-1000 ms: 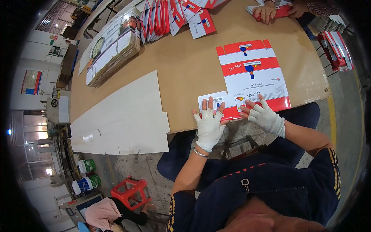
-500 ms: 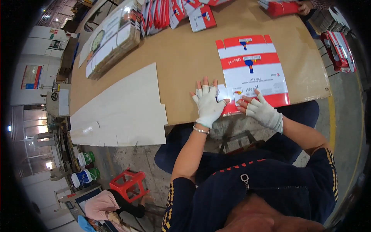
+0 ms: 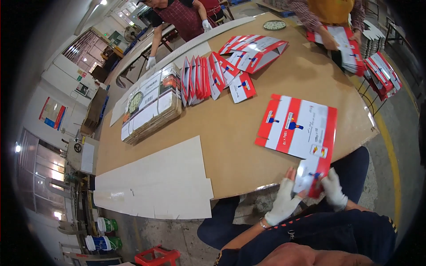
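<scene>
A flat red-and-white printed cardboard carton (image 3: pixel 306 126) lies turned at an angle near the right front edge of the table, its narrow end panel (image 3: pixel 306 175) reaching past that edge toward me. My left hand (image 3: pixel 284 201), in a white fingerless glove, grips the panel's left side, thumb by its near corner. On the opposite side my right hand (image 3: pixel 335 190), gloved alike, holds the panel's red edge; its fingers are blurred and partly hidden.
Folded red-and-white cartons (image 3: pixel 195 82) stand in a row at the back, beside a strapped stack of printed cardboard (image 3: pixel 153 104). A pale cardboard sheet (image 3: pixel 155 181) covers the left front. Across the table a co-worker's hands (image 3: pixel 328 40) hold more cartons; another person (image 3: pixel 182 20) stands farther back.
The carton has turned on the table, its end panel now pointing toward me. Both hands went from lying flat on it to gripping that panel, nearer my body. The view has tilted up.
</scene>
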The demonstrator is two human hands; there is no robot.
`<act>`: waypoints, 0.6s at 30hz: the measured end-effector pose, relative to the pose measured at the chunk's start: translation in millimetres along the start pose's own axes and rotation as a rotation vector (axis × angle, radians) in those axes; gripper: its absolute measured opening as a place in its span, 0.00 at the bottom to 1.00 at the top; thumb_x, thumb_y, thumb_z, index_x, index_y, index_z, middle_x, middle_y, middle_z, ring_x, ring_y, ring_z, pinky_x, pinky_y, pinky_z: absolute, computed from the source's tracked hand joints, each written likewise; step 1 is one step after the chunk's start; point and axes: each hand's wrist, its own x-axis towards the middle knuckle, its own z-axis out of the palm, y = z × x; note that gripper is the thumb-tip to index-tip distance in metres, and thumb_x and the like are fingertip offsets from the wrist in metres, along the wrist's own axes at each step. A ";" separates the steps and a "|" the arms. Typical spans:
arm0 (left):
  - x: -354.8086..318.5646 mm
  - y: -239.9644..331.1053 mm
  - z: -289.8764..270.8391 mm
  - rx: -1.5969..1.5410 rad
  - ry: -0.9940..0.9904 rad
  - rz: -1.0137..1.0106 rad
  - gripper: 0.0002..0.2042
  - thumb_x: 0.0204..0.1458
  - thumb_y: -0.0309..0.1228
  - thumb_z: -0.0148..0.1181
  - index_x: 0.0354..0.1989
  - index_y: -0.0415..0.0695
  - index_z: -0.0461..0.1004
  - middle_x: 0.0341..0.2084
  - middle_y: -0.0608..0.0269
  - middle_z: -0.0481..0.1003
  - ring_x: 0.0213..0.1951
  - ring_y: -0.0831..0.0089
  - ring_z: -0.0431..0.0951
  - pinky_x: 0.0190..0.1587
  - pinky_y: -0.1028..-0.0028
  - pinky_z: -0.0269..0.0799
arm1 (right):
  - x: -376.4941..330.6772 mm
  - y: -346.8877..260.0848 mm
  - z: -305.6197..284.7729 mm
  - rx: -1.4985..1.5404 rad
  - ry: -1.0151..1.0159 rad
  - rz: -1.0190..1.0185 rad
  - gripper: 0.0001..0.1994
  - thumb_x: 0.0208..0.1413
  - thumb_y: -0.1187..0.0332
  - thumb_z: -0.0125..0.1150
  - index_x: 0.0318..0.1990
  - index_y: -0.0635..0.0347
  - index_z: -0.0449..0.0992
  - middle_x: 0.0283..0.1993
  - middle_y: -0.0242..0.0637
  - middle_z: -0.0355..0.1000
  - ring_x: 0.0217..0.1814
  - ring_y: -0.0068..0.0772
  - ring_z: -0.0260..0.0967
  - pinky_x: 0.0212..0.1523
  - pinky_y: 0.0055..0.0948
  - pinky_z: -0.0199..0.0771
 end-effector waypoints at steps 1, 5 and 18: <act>-1.6 -1.2 -15.9 0.096 0.003 0.014 0.36 0.53 0.34 0.62 0.68 0.39 0.52 0.68 0.44 0.51 0.69 0.52 0.52 0.67 0.61 0.49 | 18.1 -20.5 -9.4 -0.053 0.015 -0.082 0.16 0.57 0.76 0.52 0.53 0.63 0.65 0.37 0.33 0.69 0.32 0.23 0.66 0.30 0.22 0.69; -26.6 -38.5 -103.8 0.709 0.256 -0.013 0.36 0.48 0.39 0.66 0.66 0.43 0.59 0.65 0.42 0.55 0.67 0.46 0.53 0.66 0.52 0.47 | 118.5 -59.1 -74.7 -0.682 0.093 -0.254 0.09 0.55 0.74 0.54 0.43 0.67 0.70 0.27 0.32 0.68 0.27 0.20 0.63 0.29 0.25 0.67; -142.0 -95.3 -190.6 1.242 0.303 -0.558 0.34 0.46 0.36 0.65 0.60 0.33 0.62 0.63 0.41 0.59 0.66 0.44 0.56 0.61 0.47 0.57 | 375.2 -110.0 155.6 -0.752 -0.057 -0.398 0.11 0.55 0.66 0.59 0.36 0.68 0.73 0.29 0.48 0.75 0.32 0.41 0.74 0.36 0.38 0.71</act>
